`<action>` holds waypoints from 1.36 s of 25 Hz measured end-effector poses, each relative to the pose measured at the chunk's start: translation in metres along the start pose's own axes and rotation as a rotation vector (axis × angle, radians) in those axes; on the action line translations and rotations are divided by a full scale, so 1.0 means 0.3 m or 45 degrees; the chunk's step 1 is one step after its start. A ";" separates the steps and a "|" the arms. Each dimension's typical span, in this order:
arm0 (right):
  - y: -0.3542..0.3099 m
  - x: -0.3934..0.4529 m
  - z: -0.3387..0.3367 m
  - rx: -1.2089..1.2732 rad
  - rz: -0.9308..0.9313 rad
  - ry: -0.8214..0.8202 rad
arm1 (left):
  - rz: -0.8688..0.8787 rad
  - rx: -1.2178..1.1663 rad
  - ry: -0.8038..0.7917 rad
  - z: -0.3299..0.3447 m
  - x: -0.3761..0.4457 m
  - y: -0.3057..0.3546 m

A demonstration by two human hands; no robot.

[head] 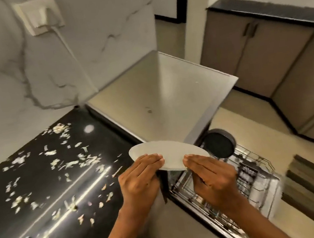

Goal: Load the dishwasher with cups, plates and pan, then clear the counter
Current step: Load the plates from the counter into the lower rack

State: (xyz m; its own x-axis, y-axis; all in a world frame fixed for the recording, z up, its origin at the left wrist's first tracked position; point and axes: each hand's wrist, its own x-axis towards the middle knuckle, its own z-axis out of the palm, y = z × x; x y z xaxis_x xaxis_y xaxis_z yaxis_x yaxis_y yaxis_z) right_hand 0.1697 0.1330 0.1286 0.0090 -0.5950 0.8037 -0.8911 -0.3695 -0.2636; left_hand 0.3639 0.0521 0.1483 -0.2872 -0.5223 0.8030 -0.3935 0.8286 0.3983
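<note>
Nearest you, both hands are on the plate [168, 156], which hangs in the air over the gap between the counter edge and the pulled-out dishwasher rack [225, 186]. Your left hand [139, 182] grips the near rim at about 8 o'clock of the plate, fingers laid over the top; your right hand [211, 174] holds the rim at about 4 o'clock the same way. The thumbs are hidden underneath, so how firm the pinch is you cannot tell from here.

The risk is the plate itself. It is smooth, pale and glossy, a shallow oval in this view, and you hold it only by one edge, so the far side is unsupported. If a finger slides on that glaze it will tip away from you and drop onto the wire rack or the hard floor beyond. Lowering it flat would also set it across the prongs instead of between them.

At 3 o'clock of the plate, just beyond your right hand, a dark round pan [219, 143] stands on edge in the rack. It looks matte and heavy; swing right too fast and the rim will strike it.

At 9 o'clock lies the black polished counter [47, 199], mirror-shiny and strewn with pale scraps [66, 163] — probably vegetable peelings, though blur makes that unsure. A sleeve or elbow dragged across would sweep them into the open machine.

Farther off, at 12 o'clock, sits the brushed steel dishwasher top [147, 91], then the veined marble wall [7, 60].
</note>
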 end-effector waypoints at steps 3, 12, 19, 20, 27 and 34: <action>0.093 -0.068 -0.099 -0.122 0.151 -0.042 | 0.059 -0.164 -0.059 0.186 0.030 0.038; 0.306 -0.212 -0.160 -0.387 0.613 -0.089 | 0.164 -0.481 -0.534 0.637 0.082 -0.006; 0.497 -0.303 -0.103 -0.572 0.913 -0.120 | 0.178 -0.540 -1.018 0.948 0.090 -0.065; 0.522 -0.318 -0.099 -0.589 0.953 -0.117 | 0.162 -0.521 -1.098 0.990 0.078 -0.064; 0.754 -0.487 -0.029 -0.556 1.219 -0.264 | 0.055 -0.370 -1.464 1.264 -0.005 -0.074; 1.105 -0.654 0.098 -0.412 1.310 -0.392 | -0.343 -0.303 -1.465 1.633 -0.082 -0.126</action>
State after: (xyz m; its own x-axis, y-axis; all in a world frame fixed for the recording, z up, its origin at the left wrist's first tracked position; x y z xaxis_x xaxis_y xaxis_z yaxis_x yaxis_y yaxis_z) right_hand -0.1142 0.1062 -0.1320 -0.7277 -0.6779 0.1049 -0.6145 0.5762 -0.5390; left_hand -0.0420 -0.0651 -0.1038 -0.8786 -0.4580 -0.1356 -0.4245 0.6186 0.6611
